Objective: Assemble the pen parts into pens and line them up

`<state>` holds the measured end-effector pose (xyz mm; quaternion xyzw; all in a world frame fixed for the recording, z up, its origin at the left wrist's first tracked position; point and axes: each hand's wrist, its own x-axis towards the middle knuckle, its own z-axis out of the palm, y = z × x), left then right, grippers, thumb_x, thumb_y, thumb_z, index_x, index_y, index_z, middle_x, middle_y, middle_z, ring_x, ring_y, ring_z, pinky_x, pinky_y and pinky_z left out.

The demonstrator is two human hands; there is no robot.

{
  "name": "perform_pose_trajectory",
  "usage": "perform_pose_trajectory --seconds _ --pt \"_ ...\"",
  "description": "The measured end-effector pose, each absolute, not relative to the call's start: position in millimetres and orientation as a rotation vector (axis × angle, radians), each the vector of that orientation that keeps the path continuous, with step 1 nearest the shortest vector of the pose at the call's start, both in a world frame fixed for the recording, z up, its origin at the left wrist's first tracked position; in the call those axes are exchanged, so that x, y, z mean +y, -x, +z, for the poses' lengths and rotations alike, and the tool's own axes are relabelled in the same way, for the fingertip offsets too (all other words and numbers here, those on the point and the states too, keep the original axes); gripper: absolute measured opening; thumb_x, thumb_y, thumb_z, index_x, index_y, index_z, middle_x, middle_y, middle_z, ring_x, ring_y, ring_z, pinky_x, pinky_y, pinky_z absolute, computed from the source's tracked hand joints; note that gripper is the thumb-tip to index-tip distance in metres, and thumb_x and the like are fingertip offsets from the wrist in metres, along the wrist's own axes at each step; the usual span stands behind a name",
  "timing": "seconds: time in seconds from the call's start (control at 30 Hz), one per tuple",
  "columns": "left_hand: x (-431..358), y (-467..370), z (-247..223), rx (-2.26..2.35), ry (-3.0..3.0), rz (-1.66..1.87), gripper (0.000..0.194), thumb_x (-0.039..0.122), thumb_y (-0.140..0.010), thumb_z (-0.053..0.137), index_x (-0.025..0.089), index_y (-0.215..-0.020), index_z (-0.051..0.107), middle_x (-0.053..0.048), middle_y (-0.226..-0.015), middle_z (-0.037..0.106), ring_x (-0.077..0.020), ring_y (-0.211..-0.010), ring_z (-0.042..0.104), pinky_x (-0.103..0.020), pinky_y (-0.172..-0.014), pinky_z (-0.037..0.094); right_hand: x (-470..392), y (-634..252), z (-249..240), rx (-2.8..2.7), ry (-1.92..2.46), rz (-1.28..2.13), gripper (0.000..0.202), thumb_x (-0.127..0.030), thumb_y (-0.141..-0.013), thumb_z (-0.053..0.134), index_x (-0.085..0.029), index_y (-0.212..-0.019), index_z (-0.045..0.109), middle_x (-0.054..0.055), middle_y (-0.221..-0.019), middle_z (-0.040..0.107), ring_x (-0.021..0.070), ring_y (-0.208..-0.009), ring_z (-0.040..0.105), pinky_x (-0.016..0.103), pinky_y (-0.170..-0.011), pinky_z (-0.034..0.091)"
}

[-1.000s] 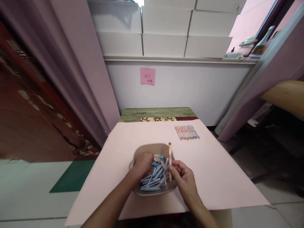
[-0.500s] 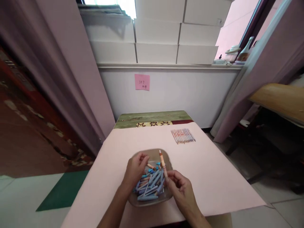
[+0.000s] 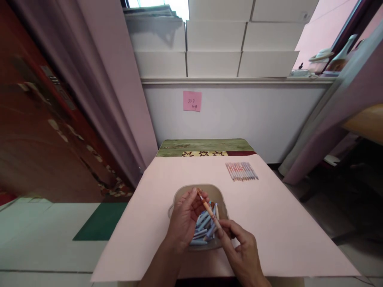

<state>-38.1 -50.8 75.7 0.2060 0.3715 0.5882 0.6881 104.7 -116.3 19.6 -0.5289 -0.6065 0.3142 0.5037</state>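
Observation:
A pen (image 3: 208,209) with an orange and cream barrel slants over a translucent bin (image 3: 221,193). My right hand (image 3: 241,247) pinches its lower end at the bin's right side. At the pen's upper tip, my left hand (image 3: 185,217) holds a small orange-brown piece, which looks like a cap, between thumb and finger. Below both hands, blue and purple pen parts (image 3: 203,223) lie jumbled in the bin; my left hand hides some of them. A neat row of pens (image 3: 241,171) lies side by side on the cloth at the back right.
The table has a pale pink cloth (image 3: 179,169) and a green patterned far edge (image 3: 206,146). A pink note (image 3: 192,101) is stuck to the wall behind. Curtains hang on both sides, and a red door (image 3: 44,131) stands at the left.
My left hand has risen from inside the bin to the pen's tip, now with the orange-brown piece. The pen has tilted further left. The camera view has shifted left.

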Motion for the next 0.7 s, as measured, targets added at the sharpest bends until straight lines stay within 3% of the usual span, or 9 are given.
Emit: perform_pose_trajectory --seconds 0.27,0.47,0.7 --pt "-55.8 32.8 76.3 0.855 -0.552 1.356 0.024 0.033 -0.071 0.075 0.014 -0.080 0.063 -0.005 -0.076 0.072 -0.0134 -0.069 0.066 -0.024 -0.068 0.054 -116.7 -103.8 18.4 -1.425 1.303 0.814 0.022 -0.036 -0.085 0.059 -0.019 -0.093 0.070 0.002 -0.065 0.062 0.0138 -0.056 0.053 0.019 -0.045 0.040" --pt "-59.4 27.9 77.9 0.899 -0.573 1.416 0.021 0.031 -0.072 0.073 0.014 -0.075 0.061 -0.002 -0.069 0.069 -0.0116 -0.060 0.063 -0.022 -0.059 0.052 -116.0 -101.0 14.1 -1.285 1.219 1.039 0.028 -0.041 -0.082 0.065 -0.019 -0.100 0.068 0.005 -0.079 0.069 0.0172 -0.069 0.061 0.024 -0.064 0.050" --pt "-61.3 25.8 81.9 0.896 -0.590 1.387 0.021 0.030 -0.071 0.073 0.015 -0.074 0.059 -0.002 -0.068 0.068 -0.0134 -0.059 0.064 -0.025 -0.058 0.053 -116.2 -94.9 14.6 -1.214 1.213 1.151 0.030 -0.043 -0.078 0.069 -0.016 -0.091 0.067 0.007 -0.079 0.071 0.0172 -0.065 0.061 0.026 -0.062 0.050"
